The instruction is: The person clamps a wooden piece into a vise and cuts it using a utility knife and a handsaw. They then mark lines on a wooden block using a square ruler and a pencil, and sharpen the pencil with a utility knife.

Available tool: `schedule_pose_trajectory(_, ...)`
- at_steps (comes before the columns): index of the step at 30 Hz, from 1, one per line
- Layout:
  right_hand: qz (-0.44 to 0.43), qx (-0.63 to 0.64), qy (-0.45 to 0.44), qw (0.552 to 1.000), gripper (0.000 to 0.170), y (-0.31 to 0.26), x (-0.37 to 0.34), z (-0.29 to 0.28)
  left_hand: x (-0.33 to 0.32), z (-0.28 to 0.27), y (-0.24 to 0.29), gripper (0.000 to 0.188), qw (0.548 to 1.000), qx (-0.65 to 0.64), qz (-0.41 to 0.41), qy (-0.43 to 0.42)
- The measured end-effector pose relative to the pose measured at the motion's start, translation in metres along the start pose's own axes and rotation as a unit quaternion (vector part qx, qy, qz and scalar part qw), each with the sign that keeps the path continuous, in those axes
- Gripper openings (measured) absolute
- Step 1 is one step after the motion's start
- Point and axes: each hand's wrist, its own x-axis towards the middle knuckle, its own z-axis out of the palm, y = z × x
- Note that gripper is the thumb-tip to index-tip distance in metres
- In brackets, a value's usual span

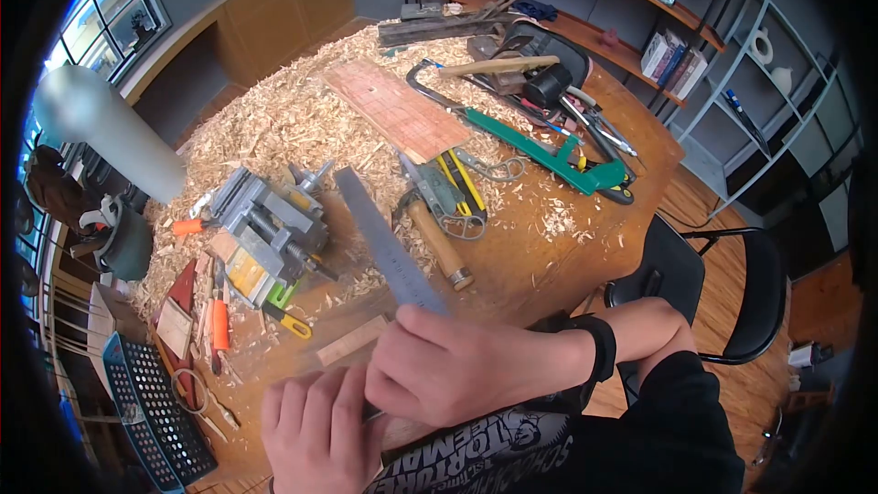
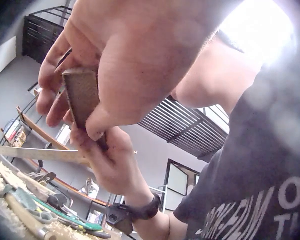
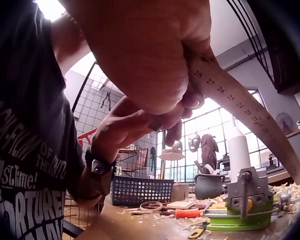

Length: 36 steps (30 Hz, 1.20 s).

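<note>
My right hand [image 1: 476, 366] grips the near end of a long steel ruler [image 1: 380, 238], which slants away over the bench. Printed numbers run along the ruler [image 3: 235, 100] in the right wrist view. Close beside it, my left hand [image 1: 315, 425] holds a brown wooden piece [image 2: 82, 97] between thumb and fingers. Both hands are together in front of my shirt, and the right hand's fingers lie near the wood's far end in the left wrist view. The fingers hide much of the wood.
A grey vise [image 1: 274, 224] stands left of the ruler, and a wooden-handled tool [image 1: 439, 242] lies to its right. Beyond are wood shavings [image 1: 274, 110], a reddish board [image 1: 393, 105] and a green saw [image 1: 540, 151]. A perforated basket [image 1: 155, 412] stands at the left edge.
</note>
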Motion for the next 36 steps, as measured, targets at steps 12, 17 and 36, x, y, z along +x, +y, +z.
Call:
schedule_pose_trajectory(12, 0.065, 0.122, 0.263, 0.955, 0.031, 0.014, -0.01, -0.021, -0.07, 0.027, -0.028, 0.044, 0.99, 0.03, -0.133, 0.032)
schedule_pose_trajectory(17, 0.215, 0.11, 0.155, 0.958, 0.033, 0.05, -0.062, -0.024, -0.109, 0.038, -0.053, 0.037, 0.9, -0.142, -0.279, 0.303)
schedule_pose_trajectory(36, 0.457, 0.229, 0.01, 0.859, 0.014, 0.067, -0.09, 0.021, -0.116, 0.073, -0.084, 0.034, 0.526, -0.692, -0.37, 0.327)
